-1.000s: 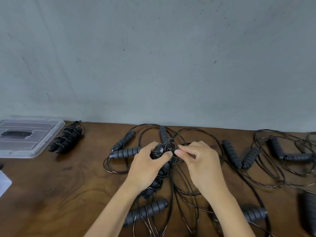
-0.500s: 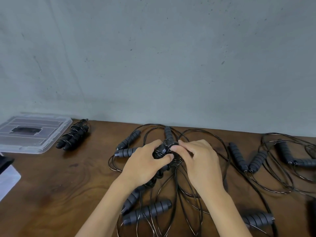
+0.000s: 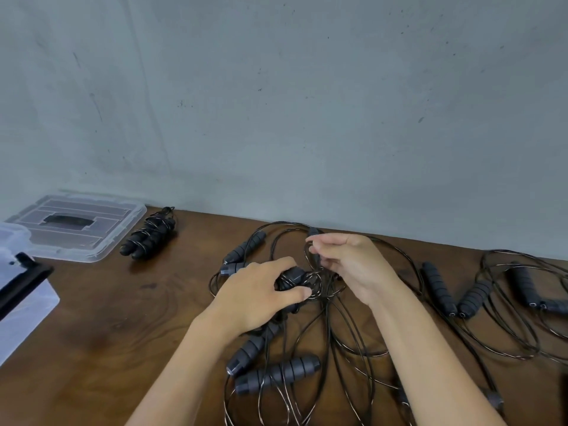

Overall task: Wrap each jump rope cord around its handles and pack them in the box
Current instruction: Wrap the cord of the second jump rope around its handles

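My left hand grips a pair of black jump rope handles at the middle of the wooden table, with thin black cord coiled round their top. Just above and to the right, my right hand pinches a loop of that cord. Loose cord spreads around both hands. One wrapped jump rope bundle lies at the back left. The clear plastic box stands at the left edge, partly out of frame.
A clear box lid lies at the back left against the grey wall. Several more grey foam handles with tangled cords lie below my hands and to the right. The table shows bare wood at the left.
My right hand has lifted away from the handles toward the wall, pulling a loop of cord up. My left hand keeps its grip on the handles. The view has shifted right.
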Motion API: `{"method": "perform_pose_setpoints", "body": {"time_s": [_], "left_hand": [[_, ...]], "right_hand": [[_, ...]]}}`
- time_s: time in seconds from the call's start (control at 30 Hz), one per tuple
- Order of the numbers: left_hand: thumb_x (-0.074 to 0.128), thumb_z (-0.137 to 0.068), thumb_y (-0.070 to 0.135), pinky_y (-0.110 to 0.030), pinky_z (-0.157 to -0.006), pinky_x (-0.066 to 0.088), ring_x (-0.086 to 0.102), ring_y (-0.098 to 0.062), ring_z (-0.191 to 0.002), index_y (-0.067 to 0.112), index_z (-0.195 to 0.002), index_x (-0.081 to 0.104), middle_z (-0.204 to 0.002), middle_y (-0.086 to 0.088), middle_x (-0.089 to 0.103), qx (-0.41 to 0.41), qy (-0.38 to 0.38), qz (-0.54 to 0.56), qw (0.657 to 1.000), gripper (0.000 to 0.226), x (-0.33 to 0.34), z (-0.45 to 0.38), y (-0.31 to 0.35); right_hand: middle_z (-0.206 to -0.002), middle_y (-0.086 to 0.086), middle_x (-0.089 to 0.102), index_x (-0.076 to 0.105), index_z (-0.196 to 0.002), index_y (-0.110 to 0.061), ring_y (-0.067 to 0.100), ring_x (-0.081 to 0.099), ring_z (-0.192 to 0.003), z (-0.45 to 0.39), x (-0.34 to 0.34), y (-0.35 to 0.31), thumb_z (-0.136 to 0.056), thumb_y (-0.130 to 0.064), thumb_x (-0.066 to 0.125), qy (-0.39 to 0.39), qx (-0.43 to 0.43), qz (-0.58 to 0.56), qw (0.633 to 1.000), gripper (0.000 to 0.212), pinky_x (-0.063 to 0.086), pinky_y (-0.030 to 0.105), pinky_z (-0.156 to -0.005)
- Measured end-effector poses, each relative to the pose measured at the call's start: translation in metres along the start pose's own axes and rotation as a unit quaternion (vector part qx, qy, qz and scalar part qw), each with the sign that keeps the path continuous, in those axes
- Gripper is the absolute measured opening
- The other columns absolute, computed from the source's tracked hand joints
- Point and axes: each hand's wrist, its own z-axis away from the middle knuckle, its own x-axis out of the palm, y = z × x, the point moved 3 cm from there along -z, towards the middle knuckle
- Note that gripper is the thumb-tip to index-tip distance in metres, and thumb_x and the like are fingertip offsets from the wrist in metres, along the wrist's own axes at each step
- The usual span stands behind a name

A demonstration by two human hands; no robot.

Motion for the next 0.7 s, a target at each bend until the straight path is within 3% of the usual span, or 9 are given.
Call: {"method": "perform_pose_setpoints", "body": {"time_s": [0.13, 0.27, 0.33, 0.43, 0.57, 0.7], "left_hand": [[0.064, -0.094, 0.062, -0.037, -0.082, 0.050, 0.060, -0.007, -0.079, 0.030, -0.094, 0.058, -0.085, 0.010, 0.066, 0.004, -0.001, 0.086, 0.996, 0.032, -0.004, 0.009, -0.013], [0.064, -0.094, 0.063, -0.041, -0.082, 0.050, 0.064, -0.018, -0.083, 0.025, -0.093, 0.059, -0.089, 0.002, 0.067, -0.002, 0.002, 0.129, 0.992, 0.038, -0.017, 0.017, -0.034], [0.064, -0.097, 0.059, -0.038, -0.082, 0.048, 0.063, -0.011, -0.079, 0.022, -0.090, 0.060, -0.089, -0.001, 0.067, -0.013, 0.002, 0.163, 0.987, 0.038, -0.024, 0.023, -0.044], [0.061, -0.097, 0.062, -0.026, -0.095, 0.052, 0.066, 0.007, -0.082, 0.030, -0.092, 0.065, -0.088, 0.019, 0.074, -0.065, 0.006, 0.200, 0.978, 0.033, -0.034, 0.032, -0.067], [0.059, -0.088, 0.079, -0.052, -0.100, 0.056, 0.075, -0.017, -0.093, 0.033, -0.101, 0.065, -0.097, 0.006, 0.079, -0.136, 0.029, 0.268, 0.953, 0.048, -0.049, 0.040, -0.109], [0.079, -0.065, 0.083, -0.051, -0.090, 0.062, 0.077, -0.023, -0.085, 0.024, -0.117, 0.054, -0.096, -0.001, 0.080, -0.211, 0.044, 0.329, 0.919, 0.082, -0.073, 0.048, -0.159]], "right_hand": [[-0.094, 0.009, 0.072, 0.074, -0.107, -0.007, 0.013, 0.059, -0.075, -0.011, 0.008, 0.006, -0.097, 0.005, 0.060, 0.080, 0.025, -0.153, 0.985, 0.022, 0.053, 0.027, -0.075], [-0.090, 0.006, 0.071, 0.072, -0.114, -0.004, 0.011, 0.057, -0.070, -0.017, 0.032, 0.013, -0.098, 0.001, 0.061, 0.056, 0.022, -0.173, 0.983, 0.020, 0.053, 0.024, -0.067], [-0.091, 0.006, 0.073, 0.071, -0.115, -0.004, 0.012, 0.058, -0.071, -0.020, 0.048, 0.015, -0.100, -0.002, 0.060, 0.026, 0.021, -0.168, 0.985, 0.019, 0.054, 0.026, -0.071], [-0.101, 0.008, 0.078, 0.070, -0.118, -0.005, 0.017, 0.064, -0.081, -0.027, 0.073, 0.016, -0.103, -0.005, 0.054, -0.012, 0.025, -0.147, 0.989, 0.021, 0.055, 0.033, -0.084], [-0.110, 0.008, 0.078, 0.068, -0.119, -0.009, 0.023, 0.073, -0.098, -0.033, 0.107, 0.024, -0.105, -0.008, 0.051, -0.022, 0.037, -0.094, 0.995, 0.022, 0.058, 0.030, -0.087], [-0.107, 0.004, 0.079, 0.070, -0.117, -0.011, 0.022, 0.075, -0.099, -0.039, 0.139, 0.030, -0.105, -0.010, 0.052, -0.016, 0.054, -0.063, 0.996, 0.021, 0.059, 0.029, -0.084]]}}
